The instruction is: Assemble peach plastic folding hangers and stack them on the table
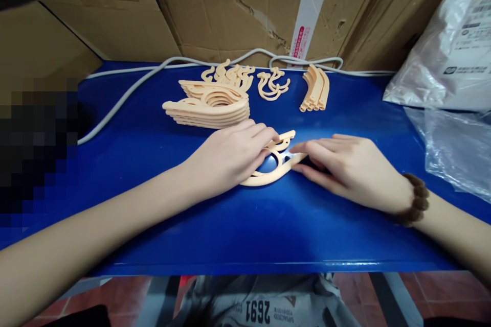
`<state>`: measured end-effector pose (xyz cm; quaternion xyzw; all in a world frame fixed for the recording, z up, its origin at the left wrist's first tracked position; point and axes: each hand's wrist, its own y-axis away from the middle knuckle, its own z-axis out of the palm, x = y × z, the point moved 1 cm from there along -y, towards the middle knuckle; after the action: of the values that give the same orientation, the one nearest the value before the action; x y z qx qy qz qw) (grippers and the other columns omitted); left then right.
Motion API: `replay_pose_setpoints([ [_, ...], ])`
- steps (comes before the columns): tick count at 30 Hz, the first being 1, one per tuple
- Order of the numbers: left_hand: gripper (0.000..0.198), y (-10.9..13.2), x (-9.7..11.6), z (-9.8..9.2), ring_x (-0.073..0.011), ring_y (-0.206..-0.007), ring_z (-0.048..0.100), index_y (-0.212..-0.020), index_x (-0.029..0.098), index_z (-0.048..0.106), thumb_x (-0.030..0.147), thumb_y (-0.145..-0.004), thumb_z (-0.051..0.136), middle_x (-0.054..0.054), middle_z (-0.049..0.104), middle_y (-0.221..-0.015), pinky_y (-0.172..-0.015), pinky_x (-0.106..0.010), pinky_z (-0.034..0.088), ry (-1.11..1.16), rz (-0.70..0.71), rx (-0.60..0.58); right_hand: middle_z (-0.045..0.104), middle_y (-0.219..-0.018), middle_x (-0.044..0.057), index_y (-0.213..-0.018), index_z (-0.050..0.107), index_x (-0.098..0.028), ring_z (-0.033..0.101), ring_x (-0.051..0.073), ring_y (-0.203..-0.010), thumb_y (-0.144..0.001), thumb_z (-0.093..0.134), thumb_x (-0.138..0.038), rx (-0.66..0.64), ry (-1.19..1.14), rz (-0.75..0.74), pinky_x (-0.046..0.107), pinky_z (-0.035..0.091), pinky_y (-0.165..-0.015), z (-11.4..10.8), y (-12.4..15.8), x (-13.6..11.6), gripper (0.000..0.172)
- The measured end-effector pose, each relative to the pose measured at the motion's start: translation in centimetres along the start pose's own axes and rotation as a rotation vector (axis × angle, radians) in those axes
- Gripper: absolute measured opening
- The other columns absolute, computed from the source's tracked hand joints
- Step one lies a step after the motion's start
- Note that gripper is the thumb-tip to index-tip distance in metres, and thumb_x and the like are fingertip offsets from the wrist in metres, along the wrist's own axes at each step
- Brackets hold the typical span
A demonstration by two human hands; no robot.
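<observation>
A cream plastic clothes hanger piece with a round opening lies on the blue table in front of me. My left hand grips it from the left, fingers bent over its upper side. From the right, my right hand pinches a slim curved hanger arm between thumb and fingers, at the right end of the piece. Whether the two parts are joined there is hidden by my fingertips. Just beyond my left hand sits a stack of like hanger bodies.
Behind the stack are several loose hooks, with more hooks to their right. A bundle of curved arms lies farther right. A white cable runs along the back, before cardboard boxes. Plastic bags occupy the right side.
</observation>
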<state>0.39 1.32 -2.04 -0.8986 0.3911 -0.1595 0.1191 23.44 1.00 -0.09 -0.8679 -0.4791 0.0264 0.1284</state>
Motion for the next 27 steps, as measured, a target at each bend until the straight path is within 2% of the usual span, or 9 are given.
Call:
replay_pose_setpoints([
  [3, 0.02, 0.0, -0.3, 0.2, -0.0227, -0.093, 0.064, -0.114, 0.013, 0.062, 0.023, -0.101, 0.051, -0.006, 0.068, -0.102, -0.078, -0.033, 0.047, -0.08, 0.024, 0.005, 0.074, -0.088, 0.005, -0.106, 0.065, -0.016, 0.065, 0.019, -0.069, -0.101, 0.047, -0.035, -0.01, 0.069, 0.028, 0.031, 0.041, -0.066, -0.1, 0.1, 0.8, 0.026],
  [7, 0.021, 0.1, -0.4, 0.2, -0.0232, -0.092, 0.065, -0.109, 0.014, 0.065, 0.025, -0.102, 0.048, -0.007, 0.07, -0.104, -0.075, -0.033, 0.048, -0.136, 0.049, 0.025, 0.072, -0.086, 0.003, -0.096, 0.064, -0.018, 0.064, 0.017, -0.069, -0.102, 0.047, -0.035, -0.046, 0.01, 0.016, 0.03, 0.04, -0.067, -0.2, 0.0, 0.6, 0.025],
  [12, 0.021, 0.2, -0.4, 0.0, -0.0234, -0.092, 0.068, -0.104, 0.013, 0.066, 0.019, -0.102, 0.046, -0.008, 0.072, -0.107, -0.071, -0.032, 0.049, -0.192, 0.072, 0.06, 0.065, -0.072, -0.001, -0.087, 0.063, -0.017, 0.055, 0.015, -0.06, -0.103, 0.045, -0.035, -0.044, -0.07, -0.079, 0.029, 0.037, -0.064, -0.4, 0.0, -0.2, 0.03],
  [16, 0.025, 0.2, -0.4, -0.1, -0.0234, -0.088, 0.069, -0.106, 0.011, 0.068, 0.018, -0.102, 0.044, -0.009, 0.073, -0.107, -0.069, -0.033, 0.049, -0.267, 0.124, 0.083, 0.063, -0.071, -0.001, -0.085, 0.064, -0.018, 0.051, 0.014, -0.059, -0.103, 0.045, -0.034, -0.062, -0.12, -0.121, 0.028, 0.036, -0.063, -0.4, 0.0, -0.5, 0.031],
  [23, 0.028, 0.2, -0.3, -0.2, -0.0221, -0.083, 0.071, -0.104, 0.009, 0.069, 0.017, -0.103, 0.042, -0.01, 0.075, -0.107, -0.066, -0.032, 0.05, -0.315, 0.19, 0.129, 0.068, -0.076, 0.0, -0.092, 0.066, -0.018, 0.058, 0.013, -0.063, -0.104, 0.042, -0.038, -0.081, -0.158, -0.114, 0.029, 0.038, -0.064, -0.6, -0.1, -0.6, 0.033],
  [27, 0.032, 0.2, -0.2, -0.3, -0.0227, -0.085, 0.071, -0.106, 0.008, 0.07, 0.015, -0.103, 0.039, -0.012, 0.075, -0.109, -0.067, -0.033, 0.051, -0.328, 0.214, 0.116, 0.073, -0.084, 0.002, -0.099, 0.066, -0.018, 0.059, 0.012, -0.063, -0.102, 0.047, -0.037, 0.03, -0.1, -0.051, 0.028, 0.039, -0.063, -1.0, -0.4, -0.1, 0.027],
])
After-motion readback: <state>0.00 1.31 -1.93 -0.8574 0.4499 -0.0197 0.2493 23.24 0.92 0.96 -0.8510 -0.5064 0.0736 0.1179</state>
